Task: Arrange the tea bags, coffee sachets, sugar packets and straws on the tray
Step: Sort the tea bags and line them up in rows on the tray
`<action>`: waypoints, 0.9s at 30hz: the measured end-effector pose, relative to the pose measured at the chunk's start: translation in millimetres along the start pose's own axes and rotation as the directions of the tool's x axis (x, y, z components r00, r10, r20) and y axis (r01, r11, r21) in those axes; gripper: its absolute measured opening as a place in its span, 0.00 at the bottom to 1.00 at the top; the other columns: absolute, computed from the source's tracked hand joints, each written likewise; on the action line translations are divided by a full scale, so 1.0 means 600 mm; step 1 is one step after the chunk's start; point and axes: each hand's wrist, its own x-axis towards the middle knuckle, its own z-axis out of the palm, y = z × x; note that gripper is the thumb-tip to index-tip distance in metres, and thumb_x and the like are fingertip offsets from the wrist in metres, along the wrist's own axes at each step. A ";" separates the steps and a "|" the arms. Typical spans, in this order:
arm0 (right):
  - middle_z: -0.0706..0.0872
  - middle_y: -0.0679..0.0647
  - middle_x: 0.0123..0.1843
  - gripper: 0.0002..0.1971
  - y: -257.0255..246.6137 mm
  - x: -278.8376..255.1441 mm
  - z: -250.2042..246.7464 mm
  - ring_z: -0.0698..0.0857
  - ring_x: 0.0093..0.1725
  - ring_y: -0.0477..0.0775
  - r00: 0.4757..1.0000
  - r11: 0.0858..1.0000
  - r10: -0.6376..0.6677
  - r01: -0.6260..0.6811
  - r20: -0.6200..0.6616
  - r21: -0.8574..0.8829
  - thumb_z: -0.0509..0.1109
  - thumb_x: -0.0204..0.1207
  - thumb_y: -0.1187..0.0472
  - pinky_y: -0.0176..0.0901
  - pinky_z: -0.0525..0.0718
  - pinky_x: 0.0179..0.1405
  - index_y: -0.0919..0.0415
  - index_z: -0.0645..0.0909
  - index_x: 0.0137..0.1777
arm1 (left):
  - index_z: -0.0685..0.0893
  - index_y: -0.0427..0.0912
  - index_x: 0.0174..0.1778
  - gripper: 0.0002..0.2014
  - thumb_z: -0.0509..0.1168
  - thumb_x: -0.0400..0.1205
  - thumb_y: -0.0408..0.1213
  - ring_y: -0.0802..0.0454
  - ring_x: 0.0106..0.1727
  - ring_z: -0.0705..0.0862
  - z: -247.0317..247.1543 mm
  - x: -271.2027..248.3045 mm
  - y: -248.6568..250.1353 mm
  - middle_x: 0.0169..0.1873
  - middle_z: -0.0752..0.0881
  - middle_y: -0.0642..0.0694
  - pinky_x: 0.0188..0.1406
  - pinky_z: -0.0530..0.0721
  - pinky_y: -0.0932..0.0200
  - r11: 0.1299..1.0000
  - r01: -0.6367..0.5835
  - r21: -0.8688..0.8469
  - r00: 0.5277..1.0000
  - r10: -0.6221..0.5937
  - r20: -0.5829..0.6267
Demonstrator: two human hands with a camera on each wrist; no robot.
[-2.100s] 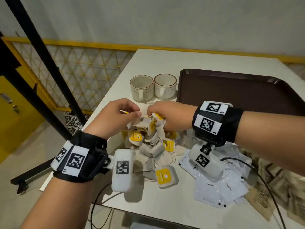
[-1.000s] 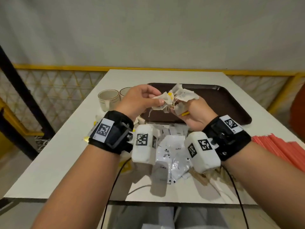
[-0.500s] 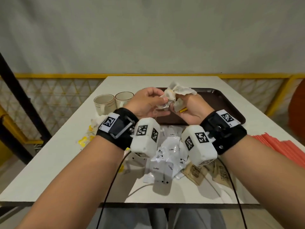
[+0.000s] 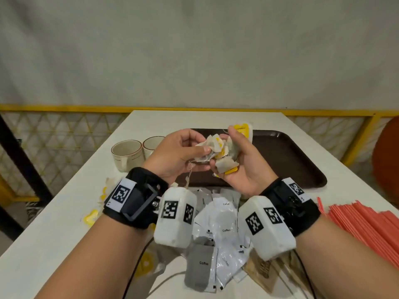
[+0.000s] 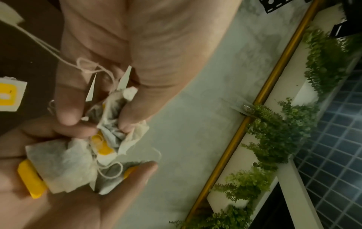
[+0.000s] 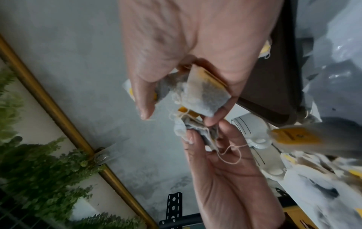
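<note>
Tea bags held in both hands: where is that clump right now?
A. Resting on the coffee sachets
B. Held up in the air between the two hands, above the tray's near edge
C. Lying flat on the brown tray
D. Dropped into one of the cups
B: the tea bags are pinched by the left hand and cupped in the right hand, lifted above the tray, which has nothing lying on it.

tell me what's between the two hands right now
A tangled clump of tea bags with yellow tags, pinched by the left hand and cupped in the right hand; clearest in the head view.
</note>
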 end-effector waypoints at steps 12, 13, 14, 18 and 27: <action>0.83 0.61 0.45 0.07 0.009 0.023 -0.043 0.82 0.35 0.53 0.976 0.999 0.014 -0.020 -0.216 -0.026 0.65 0.80 0.66 0.39 0.85 0.27 0.61 0.81 0.55 | 0.80 0.35 0.43 0.06 0.67 0.76 0.21 0.47 0.43 0.88 -0.013 0.013 -0.040 0.44 0.85 0.38 0.40 0.90 0.51 0.993 -0.016 -0.120 0.997 0.006 -0.083; 0.83 0.61 0.42 0.09 0.009 0.019 -0.045 0.81 0.35 0.53 0.978 0.999 0.004 -0.015 -0.210 -0.050 0.64 0.80 0.68 0.39 0.84 0.27 0.60 0.83 0.56 | 0.80 0.35 0.43 0.06 0.67 0.77 0.21 0.46 0.44 0.89 -0.016 0.011 -0.043 0.45 0.85 0.38 0.41 0.90 0.52 0.988 -0.011 -0.151 0.996 -0.003 -0.089; 0.84 0.60 0.40 0.10 0.008 0.015 -0.045 0.81 0.35 0.52 0.980 0.998 0.002 -0.016 -0.197 -0.069 0.64 0.80 0.69 0.38 0.83 0.26 0.60 0.83 0.57 | 0.80 0.35 0.44 0.05 0.67 0.77 0.22 0.46 0.45 0.89 -0.019 0.008 -0.045 0.46 0.85 0.37 0.41 0.90 0.52 0.984 -0.006 -0.177 0.995 -0.011 -0.096; 0.87 0.56 0.38 0.07 0.004 0.001 -0.047 0.84 0.31 0.51 0.984 0.982 -0.015 -0.019 -0.179 -0.186 0.65 0.77 0.70 0.39 0.82 0.24 0.61 0.84 0.47 | 0.81 0.34 0.45 0.05 0.66 0.77 0.22 0.45 0.47 0.89 -0.024 0.001 -0.052 0.48 0.86 0.35 0.41 0.89 0.55 0.978 0.007 -0.208 0.994 -0.029 -0.103; 0.87 0.64 0.49 0.15 0.015 -0.004 -0.050 0.82 0.36 0.53 0.995 0.920 -0.034 -0.005 -0.091 -0.391 0.69 0.75 0.74 0.38 0.81 0.23 0.61 0.84 0.58 | 0.80 0.31 0.46 0.04 0.64 0.77 0.23 0.35 0.55 0.86 -0.020 0.000 -0.054 0.51 0.86 0.30 0.46 0.90 0.55 0.946 0.030 -0.324 0.996 -0.054 -0.066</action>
